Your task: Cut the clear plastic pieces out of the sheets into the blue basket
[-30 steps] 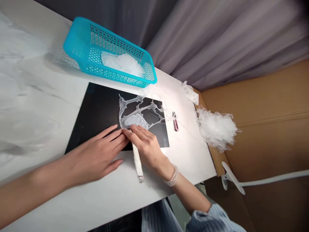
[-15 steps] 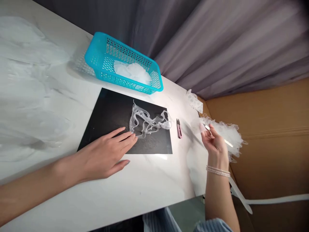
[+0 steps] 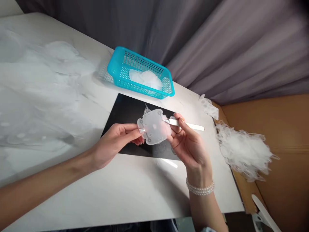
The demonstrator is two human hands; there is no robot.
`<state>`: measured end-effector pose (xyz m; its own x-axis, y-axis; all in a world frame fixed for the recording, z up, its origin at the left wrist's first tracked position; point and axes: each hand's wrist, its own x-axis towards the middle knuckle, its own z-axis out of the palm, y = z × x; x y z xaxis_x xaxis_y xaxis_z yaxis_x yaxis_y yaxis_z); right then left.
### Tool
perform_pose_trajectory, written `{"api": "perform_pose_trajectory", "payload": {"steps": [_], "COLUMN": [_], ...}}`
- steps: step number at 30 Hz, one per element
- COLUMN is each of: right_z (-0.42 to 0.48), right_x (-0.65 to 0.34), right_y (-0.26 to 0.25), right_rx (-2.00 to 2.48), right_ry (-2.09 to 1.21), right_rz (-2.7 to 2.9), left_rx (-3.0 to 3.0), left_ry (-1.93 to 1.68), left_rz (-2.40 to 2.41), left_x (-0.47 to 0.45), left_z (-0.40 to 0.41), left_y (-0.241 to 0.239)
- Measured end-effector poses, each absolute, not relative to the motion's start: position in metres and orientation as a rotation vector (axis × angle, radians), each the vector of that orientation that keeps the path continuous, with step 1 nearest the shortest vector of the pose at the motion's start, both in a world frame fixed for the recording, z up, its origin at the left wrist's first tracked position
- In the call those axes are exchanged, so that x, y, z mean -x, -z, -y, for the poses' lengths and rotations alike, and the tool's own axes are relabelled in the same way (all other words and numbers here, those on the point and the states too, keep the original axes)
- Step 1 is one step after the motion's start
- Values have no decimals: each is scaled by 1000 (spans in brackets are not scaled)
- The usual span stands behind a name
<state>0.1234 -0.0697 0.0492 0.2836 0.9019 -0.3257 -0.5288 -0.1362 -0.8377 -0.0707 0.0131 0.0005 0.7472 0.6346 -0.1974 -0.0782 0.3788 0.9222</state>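
Note:
A frosted, translucent flat piece [image 3: 153, 127] with a notched outline is held up over the black mat [image 3: 124, 109]. My left hand [image 3: 113, 141] is closed in a pinch on its left edge. My right hand [image 3: 190, 141] grips a white craft knife [image 3: 193, 125], its metal tip lying at the piece's right part. Fingers of that same hand also touch the right edge from behind. Clear curly offcuts [image 3: 146, 110] show just above the piece; the rest of them are hidden behind it.
A blue perforated basket [image 3: 116, 72] with frosted pieces [image 3: 147, 79] stands behind the mat. Sheets of translucent material [image 3: 43, 96] cover the left of the white table [image 3: 145, 187]. A heap of curly trimmings [image 3: 243, 149] lies at the right edge, near a crumpled strip [image 3: 209, 106].
My left hand has lifted from the offcuts on the mat and now pinches the frosted piece. My right hand has come left from the trimmings heap, still with the knife. The view has shifted.

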Motion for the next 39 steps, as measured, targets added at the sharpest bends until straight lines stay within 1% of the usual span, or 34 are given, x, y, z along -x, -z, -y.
{"api": "perform_pose_trajectory", "payload": {"steps": [7, 15, 19, 22, 26, 39], "right_z": [71, 75, 77, 79, 83, 85], "right_x": [-125, -130, -132, -136, -143, -147], "right_y": [-35, -36, -37, -38, -36, -34], "right_rx": [1181, 1202, 1195, 1197, 1235, 1286], "right_ry": [-1275, -1357, -1403, -1379, -1337, -1336], "right_rz": [451, 487, 579, 741, 899, 927], "left_rx": [-1075, -1078, -974, -842, -879, -895], "left_ry": [-525, -478, -475, -508, -486, -465], "left_rz": [-659, -678, -657, -589, -631, -586], "left_x": [76, 77, 78, 79, 79, 81], "left_z": [-19, -21, -21, -23, -25, -25], "left_y": [5, 0, 2, 5, 6, 2]}}
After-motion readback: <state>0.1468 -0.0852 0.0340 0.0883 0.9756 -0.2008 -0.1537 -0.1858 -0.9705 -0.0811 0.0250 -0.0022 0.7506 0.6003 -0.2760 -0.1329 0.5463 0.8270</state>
